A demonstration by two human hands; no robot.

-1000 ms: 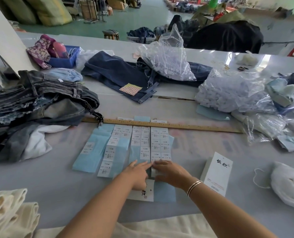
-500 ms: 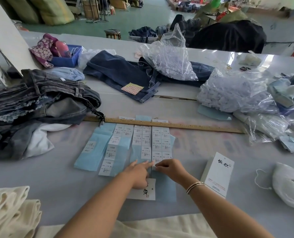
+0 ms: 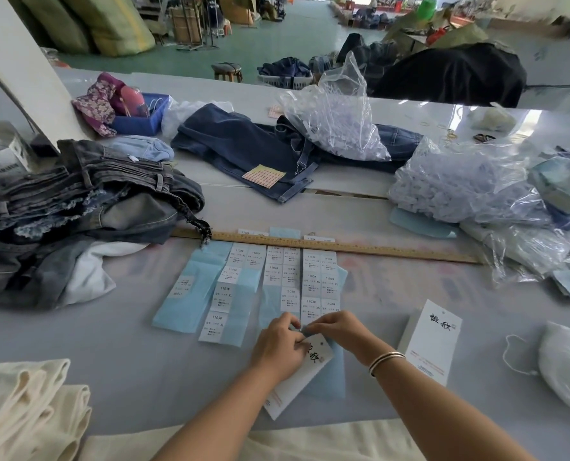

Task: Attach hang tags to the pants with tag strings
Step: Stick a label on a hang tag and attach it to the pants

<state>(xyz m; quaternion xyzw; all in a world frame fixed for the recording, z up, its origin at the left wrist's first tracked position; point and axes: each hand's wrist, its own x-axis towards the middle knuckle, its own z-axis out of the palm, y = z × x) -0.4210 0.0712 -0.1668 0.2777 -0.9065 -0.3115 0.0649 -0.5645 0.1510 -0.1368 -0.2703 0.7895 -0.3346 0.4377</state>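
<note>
My left hand [image 3: 278, 346] grips a white hang tag [image 3: 298, 377] with black characters, tilted over the table's near middle. My right hand [image 3: 338, 329] pinches a small size sticker against the tag's top edge, fingertips meeting those of the left hand. Rows of white size stickers on blue backing strips [image 3: 267, 284] lie just beyond both hands. A stack of white hang tags [image 3: 431, 341] stands to the right. White tag strings [image 3: 566, 361] lie bundled at the far right. Cream pants [image 3: 27, 404] lie at the near left.
A long wooden ruler [image 3: 360, 249] crosses the table beyond the stickers. A pile of grey jeans [image 3: 77, 207] fills the left, dark blue jeans [image 3: 243, 148] lie further back. Clear plastic bags [image 3: 460, 188] crowd the right. A blue bin [image 3: 144, 116] sits at the back left.
Both hands drew back from the sticker sheet toward me. The left hand lifted the hang tag off the table, and the right hand brought a peeled sticker onto it.
</note>
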